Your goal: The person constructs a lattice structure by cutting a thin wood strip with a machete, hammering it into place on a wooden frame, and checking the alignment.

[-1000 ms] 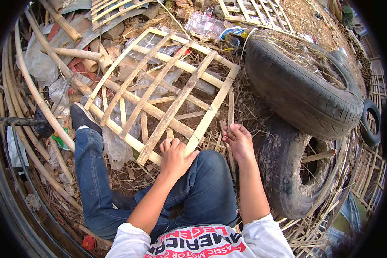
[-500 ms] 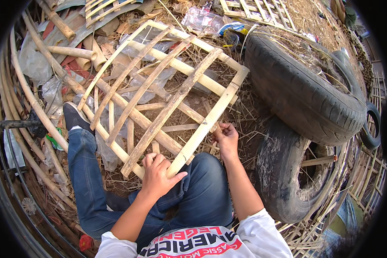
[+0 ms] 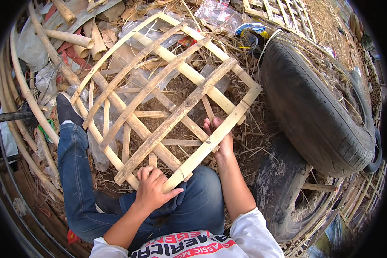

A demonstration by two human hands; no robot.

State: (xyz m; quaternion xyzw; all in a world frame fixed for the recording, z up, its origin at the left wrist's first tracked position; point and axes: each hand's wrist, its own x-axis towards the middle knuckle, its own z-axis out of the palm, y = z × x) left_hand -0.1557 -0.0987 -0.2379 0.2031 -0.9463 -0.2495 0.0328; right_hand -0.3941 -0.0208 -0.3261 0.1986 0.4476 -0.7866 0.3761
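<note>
A bamboo lattice frame (image 3: 182,69) of crossing slats lies tilted in front of me, its near corner above my knees. My left hand (image 3: 152,189) is closed on that near corner, fingers curled over the slats and thumb out along the edge. Under the right edge slat (image 3: 217,134) reaches my right hand (image 3: 219,137). Its fingers come up inside the frame, curled at the lower end of a thin bamboo strip (image 3: 208,107); the slat hides part of the palm.
Two worn tyres (image 3: 309,103) lie stacked to my right. Bamboo poles (image 3: 71,38) and plastic sheeting are strewn at the far left. Another lattice panel (image 3: 279,13) lies at the back. My shoe (image 3: 68,109) is beside the frame's left corner.
My right hand has shifted from the outer side of the right edge slat to beneath it, fingers now inside the frame. The left hand keeps its hold; the whole view has moved slightly.
</note>
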